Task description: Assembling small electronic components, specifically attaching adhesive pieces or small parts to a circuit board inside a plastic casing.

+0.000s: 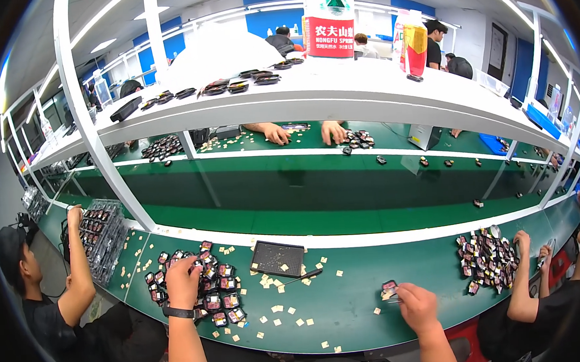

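My left hand [182, 281], with a dark band on its wrist, is over a pile of small black cases [212, 302] with pinkish labels. Its thumb and fingertips are pinched together; whatever is between them is too small to make out. To the right, my right hand [418, 307] is closed at the edge of a single small black case [389, 287] above the green table. A thin pale edge shows under that case, and I cannot tell what it is. Small beige square pieces [300, 322] lie scattered between my hands.
A black tray [278, 259] holds tiny bits, with a thin dark-handled tool [301, 278] beside it. Another case pile [487, 260] lies right, near a co-worker's hands. Clear plastic trays [106, 240] stand left by another person. A white shelf [338, 103] with posts spans ahead; a person's hands work beyond.
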Demonstrator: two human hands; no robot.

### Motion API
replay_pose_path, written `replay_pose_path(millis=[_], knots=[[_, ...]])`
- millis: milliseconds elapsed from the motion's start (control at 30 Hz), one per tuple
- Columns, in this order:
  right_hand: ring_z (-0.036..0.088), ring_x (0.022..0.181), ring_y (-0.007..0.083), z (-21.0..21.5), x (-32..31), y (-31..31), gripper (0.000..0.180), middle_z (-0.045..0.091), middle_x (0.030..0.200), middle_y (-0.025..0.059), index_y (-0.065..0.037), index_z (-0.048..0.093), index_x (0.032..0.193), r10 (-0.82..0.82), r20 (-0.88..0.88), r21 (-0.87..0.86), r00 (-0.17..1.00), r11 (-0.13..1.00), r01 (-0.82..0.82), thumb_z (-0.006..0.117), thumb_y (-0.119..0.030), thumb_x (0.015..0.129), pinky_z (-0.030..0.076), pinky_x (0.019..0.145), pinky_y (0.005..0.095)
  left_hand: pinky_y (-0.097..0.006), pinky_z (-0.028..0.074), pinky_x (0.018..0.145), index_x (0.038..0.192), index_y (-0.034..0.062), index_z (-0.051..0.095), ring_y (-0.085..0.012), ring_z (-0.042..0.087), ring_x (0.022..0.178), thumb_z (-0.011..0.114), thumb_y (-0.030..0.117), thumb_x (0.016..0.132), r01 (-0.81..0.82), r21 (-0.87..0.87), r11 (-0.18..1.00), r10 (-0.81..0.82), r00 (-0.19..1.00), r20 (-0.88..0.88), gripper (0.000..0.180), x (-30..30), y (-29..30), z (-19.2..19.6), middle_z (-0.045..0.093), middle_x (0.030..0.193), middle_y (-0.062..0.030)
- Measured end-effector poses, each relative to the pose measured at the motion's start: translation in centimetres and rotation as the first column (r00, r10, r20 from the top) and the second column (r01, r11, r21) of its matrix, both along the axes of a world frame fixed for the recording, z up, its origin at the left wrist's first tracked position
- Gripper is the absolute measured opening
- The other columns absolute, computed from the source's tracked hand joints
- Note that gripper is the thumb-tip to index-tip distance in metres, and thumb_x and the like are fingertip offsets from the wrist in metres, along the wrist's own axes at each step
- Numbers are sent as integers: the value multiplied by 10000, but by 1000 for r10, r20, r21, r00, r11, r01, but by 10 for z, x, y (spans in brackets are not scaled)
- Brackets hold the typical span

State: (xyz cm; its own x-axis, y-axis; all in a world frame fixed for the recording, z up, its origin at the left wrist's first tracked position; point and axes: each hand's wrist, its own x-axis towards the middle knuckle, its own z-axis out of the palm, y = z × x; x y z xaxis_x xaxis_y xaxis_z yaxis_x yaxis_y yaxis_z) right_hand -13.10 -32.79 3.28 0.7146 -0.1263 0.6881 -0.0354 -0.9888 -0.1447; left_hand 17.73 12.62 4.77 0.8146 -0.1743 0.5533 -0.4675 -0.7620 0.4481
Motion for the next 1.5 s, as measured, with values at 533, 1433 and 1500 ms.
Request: replay_pose_path(millis=[533,1433,1500], knots=[[631,646,130,12,46,96,316,726,1044,-30,-145,720,1020,540,-55,110,840,839,-532,775,-98,713,539,568,276,-279,531,793,1396,27,513,-164,658,960,503,263,1078,-363,-840,403,-911,-76,-405,395,-172,-155,-39,649,1127,-64],[495,622,46,-5,26,109,217,662,823,28,-28,596,1109,481,-171,968,860,-80,237,535,-232,1063,384,531,212,-296,589,896,1216,38,591,-189,684,1074,622,-15,978,-461,-842,279,-901,178,-396,247,-188,-154,-55,677,1204,-89],[511,616,49,2,28,113,217,693,866,55,-36,533,1193,545,-171,961,821,-90,260,528,-209,1062,401,527,209,-313,596,907,1188,48,566,-216,688,1077,647,-13,962,-461,-854,240,-892,243,-381,249,-187,-150,-60,679,1153,-87]])
